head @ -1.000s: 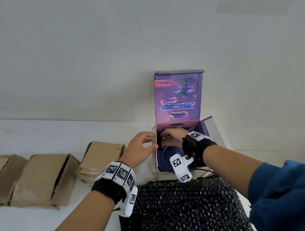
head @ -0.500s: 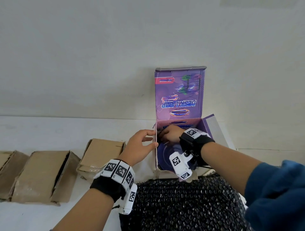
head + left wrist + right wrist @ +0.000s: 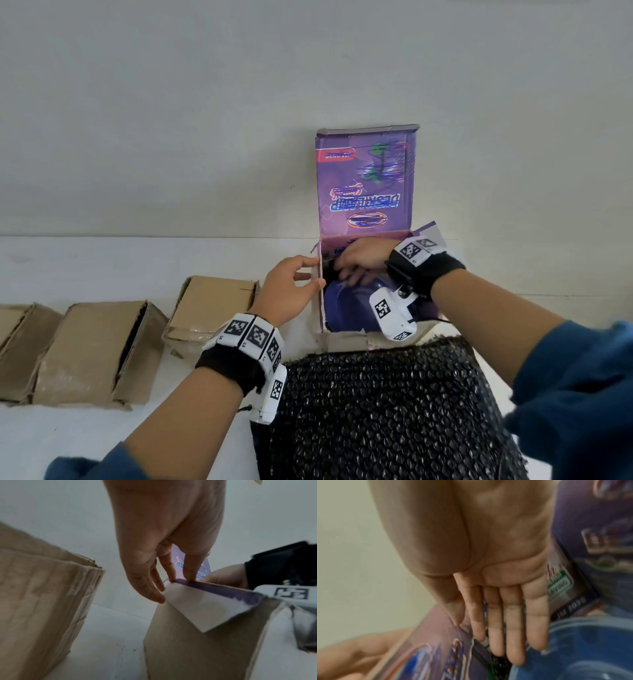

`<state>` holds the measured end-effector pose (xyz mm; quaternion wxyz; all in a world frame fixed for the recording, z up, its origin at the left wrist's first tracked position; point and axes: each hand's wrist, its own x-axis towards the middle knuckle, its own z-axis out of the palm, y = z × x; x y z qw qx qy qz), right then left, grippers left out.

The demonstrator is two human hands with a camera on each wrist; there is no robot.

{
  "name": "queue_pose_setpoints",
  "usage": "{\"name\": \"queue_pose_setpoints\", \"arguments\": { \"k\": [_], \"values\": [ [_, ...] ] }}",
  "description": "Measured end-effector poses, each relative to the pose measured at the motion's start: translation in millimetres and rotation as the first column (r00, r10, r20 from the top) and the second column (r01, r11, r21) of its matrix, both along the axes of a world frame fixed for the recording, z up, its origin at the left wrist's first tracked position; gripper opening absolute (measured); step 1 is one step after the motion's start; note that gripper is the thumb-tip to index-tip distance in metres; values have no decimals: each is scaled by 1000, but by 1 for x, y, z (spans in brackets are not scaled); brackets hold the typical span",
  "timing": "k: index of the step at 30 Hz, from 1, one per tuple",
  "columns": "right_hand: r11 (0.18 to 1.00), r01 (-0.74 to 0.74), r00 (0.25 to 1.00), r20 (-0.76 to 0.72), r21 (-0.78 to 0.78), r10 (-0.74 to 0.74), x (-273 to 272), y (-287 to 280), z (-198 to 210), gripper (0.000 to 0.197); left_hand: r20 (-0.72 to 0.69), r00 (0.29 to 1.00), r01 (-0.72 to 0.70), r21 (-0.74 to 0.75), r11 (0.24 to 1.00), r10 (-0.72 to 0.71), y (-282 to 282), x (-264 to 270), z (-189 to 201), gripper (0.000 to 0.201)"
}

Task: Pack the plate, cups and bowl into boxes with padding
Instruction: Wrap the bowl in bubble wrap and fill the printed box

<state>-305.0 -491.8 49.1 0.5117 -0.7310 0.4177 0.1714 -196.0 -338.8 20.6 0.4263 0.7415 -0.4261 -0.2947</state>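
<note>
Standing by the table (image 3: 102,260), looks like they're mid-way w/ the purple box (image 3: 366,185): its lid stands up against the wall and a blue plate (image 3: 346,301) already lies inside it. The left hand (image 3: 291,291) pinches the box's left side flap (image 3: 202,601) btwn thumb and fingertips, keeping that wall out of the way. The right hand (image 3: 363,260) is down inside the box at the far left corner, fingers straight and close together, tips pushing at something dark in the gap btwn plate rim and box wall (prob. black padding being tucked in, too blurry to be sure). A big sheet of black bubble wrap (image 3: 376,411) lies just in front of the box, nearest the person. To the left sit three brown cardboard boxes (image 3: 99,349) on their sides; whether they're packed I can't tell. No cups or bowl visible anywhere, so they're either in those boxes or out of view. My guess: plate nearly done, needs a top layer of wrap and the lid shut.
</note>
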Motion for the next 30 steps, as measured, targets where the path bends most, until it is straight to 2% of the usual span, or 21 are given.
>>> {"name": "queue_pose_setpoints", "arguments": {
  "k": [3, 7, 12, 14, 16, 20, 22, 25, 30],
  "values": [
    [998, 27, 994, 108, -52, -21, -24, 9, 28, 17, 147, 989, -34, -23, 999, 37, 3, -3, 4, 32],
    [991, 112, 965, 244, -68, -92, -66, 37, 51, 15, 302, 950, -53, -110, 993, 84, 20, -13, 10, 28],
    [980, 104, 968, 243, -172, -60, -118, 89, 51, 12, 307, 951, 15, -128, 992, 26, 59, -36, 19, 14],
    [976, 100, 974, 219, -194, -56, -133, 107, 42, 11, 302, 951, 80, -40, 996, -64, 77, -45, 19, 9],
    [977, 78, 983, 179, -196, -43, -151, 127, 28, 10, 318, 931, 146, 123, 982, -178, 100, -57, 17, 5],
    [978, 17, 999, 35, -210, -10, -179, 161, -7, 10, 268, 919, 156, 427, 891, -289, 135, -73, -2, 15],
    [970, -26, 999, -48, -243, 15, -189, 174, -22, 14, 267, 919, 105, 544, 833, -290, 150, -79, -14, 22],
    [952, -66, 994, -101, -300, 37, -201, 189, -36, 23, 289, 929, 3, 620, 784, -232, 170, -92, -28, 32],
    [942, -43, 998, -49, -333, 29, -217, 205, -62, 35, 221, 970, -64, 625, 778, -97, 185, -118, -32, 30]
  ]
}}
